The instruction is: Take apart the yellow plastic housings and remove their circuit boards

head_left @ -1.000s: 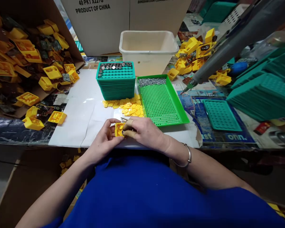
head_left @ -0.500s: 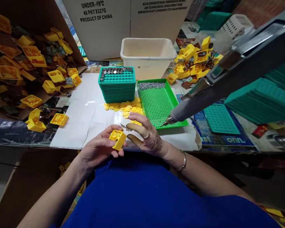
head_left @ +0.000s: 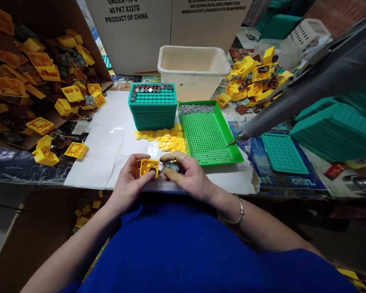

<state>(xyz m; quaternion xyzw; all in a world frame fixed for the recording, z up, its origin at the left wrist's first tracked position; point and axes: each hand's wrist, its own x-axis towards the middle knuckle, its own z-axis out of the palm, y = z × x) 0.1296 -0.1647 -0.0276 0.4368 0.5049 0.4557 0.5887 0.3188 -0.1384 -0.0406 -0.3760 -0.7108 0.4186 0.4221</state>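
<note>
Head view, lower centre: my left hand (head_left: 128, 179) pinches the yellow housing (head_left: 149, 167) at the table edge; my right hand (head_left: 191, 176) pinches a small green board (head_left: 171, 166) just beside it. Board not seated yet. Screwdriver (head_left: 295, 95) hangs unused at right.

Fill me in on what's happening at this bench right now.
A person in a blue top holds a small yellow housing in the left hand, while the right hand pinches a small green circuit board beside it. Ahead lie loose yellow pieces, a stack of teal trays and a green screw tray. A hanging power screwdriver points toward that tray.
</note>
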